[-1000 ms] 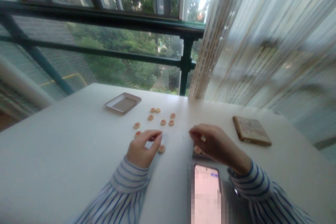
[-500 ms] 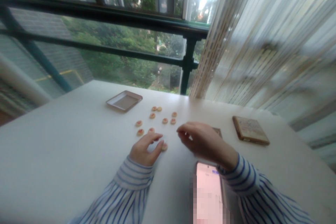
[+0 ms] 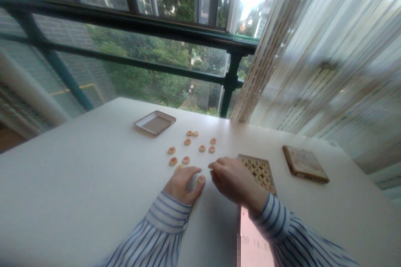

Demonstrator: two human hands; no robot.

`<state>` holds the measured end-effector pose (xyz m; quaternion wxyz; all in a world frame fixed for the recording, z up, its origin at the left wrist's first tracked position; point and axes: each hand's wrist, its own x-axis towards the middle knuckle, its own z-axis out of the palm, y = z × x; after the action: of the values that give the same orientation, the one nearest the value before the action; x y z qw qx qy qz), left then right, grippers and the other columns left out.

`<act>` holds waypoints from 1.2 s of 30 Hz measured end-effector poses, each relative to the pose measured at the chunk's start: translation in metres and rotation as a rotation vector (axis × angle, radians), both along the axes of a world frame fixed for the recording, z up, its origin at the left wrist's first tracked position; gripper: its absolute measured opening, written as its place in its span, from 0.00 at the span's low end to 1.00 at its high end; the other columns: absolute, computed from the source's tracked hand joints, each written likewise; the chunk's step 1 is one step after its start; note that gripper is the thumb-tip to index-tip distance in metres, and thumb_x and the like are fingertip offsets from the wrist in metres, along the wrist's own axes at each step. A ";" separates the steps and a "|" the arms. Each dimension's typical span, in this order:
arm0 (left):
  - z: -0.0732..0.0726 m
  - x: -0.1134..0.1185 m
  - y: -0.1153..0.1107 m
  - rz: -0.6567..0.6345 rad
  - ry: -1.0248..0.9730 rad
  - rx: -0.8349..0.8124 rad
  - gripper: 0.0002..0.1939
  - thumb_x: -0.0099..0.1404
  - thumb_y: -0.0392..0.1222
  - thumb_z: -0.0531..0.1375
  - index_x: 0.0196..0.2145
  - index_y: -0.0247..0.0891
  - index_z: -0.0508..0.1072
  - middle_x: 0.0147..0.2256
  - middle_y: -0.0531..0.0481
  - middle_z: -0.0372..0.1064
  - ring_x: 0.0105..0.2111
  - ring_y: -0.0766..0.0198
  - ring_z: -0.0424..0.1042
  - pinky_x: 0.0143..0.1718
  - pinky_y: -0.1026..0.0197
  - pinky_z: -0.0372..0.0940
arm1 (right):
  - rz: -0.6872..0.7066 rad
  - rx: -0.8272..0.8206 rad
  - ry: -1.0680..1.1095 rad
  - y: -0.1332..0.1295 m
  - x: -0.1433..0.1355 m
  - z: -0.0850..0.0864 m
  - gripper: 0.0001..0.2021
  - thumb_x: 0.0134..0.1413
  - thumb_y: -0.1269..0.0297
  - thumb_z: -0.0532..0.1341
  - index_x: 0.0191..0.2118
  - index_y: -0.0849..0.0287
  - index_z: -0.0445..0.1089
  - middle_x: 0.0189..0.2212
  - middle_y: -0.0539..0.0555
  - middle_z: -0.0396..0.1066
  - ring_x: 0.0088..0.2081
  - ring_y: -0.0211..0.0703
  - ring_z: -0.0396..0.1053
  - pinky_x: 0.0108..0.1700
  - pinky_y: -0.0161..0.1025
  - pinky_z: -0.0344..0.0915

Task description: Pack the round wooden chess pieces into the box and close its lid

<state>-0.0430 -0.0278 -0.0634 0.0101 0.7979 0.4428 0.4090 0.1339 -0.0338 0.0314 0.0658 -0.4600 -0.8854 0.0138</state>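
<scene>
My left hand (image 3: 183, 185) rests low over the white table (image 3: 94, 183), thumb and fingers apart. A round wooden Chinese chess piece (image 3: 201, 180) lies by its thumb; another is partly covered at its fingers. My right hand (image 3: 233, 179) is just to the right, its fingers bent and drawn together. Whatever may be between its fingertips is hidden. Several loose pieces with red markings, such as one chess piece (image 3: 173, 161), lie beyond my left hand. Right of my right hand, a box (image 3: 272, 175) holds chess pieces in rows, partly covered by that hand.
A shallow empty tray (image 3: 156, 123) sits at the far left of the pieces. On the right lies a flat brown box (image 3: 305, 163). Below my right forearm is a lit phone (image 3: 253, 233). A railing (image 3: 140, 21) and string curtain (image 3: 313, 71) border the table.
My right hand has shifted left and lower, uncovering more of the box of pieces. My left hand stays by the same piece, spread a little around it. The view has tilted slightly.
</scene>
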 end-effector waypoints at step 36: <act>-0.009 -0.006 0.008 0.035 0.164 0.035 0.10 0.56 0.43 0.58 0.33 0.36 0.74 0.31 0.45 0.71 0.32 0.60 0.70 0.37 0.55 0.67 | 0.051 0.002 -0.043 -0.004 0.001 -0.007 0.13 0.60 0.67 0.47 0.35 0.59 0.68 0.33 0.55 0.70 0.35 0.42 0.66 0.36 0.38 0.59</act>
<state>-0.0491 -0.0198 -0.0724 -0.0476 0.8209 0.4488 0.3499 0.1347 -0.0381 0.0240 0.0469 -0.4373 -0.8981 0.0050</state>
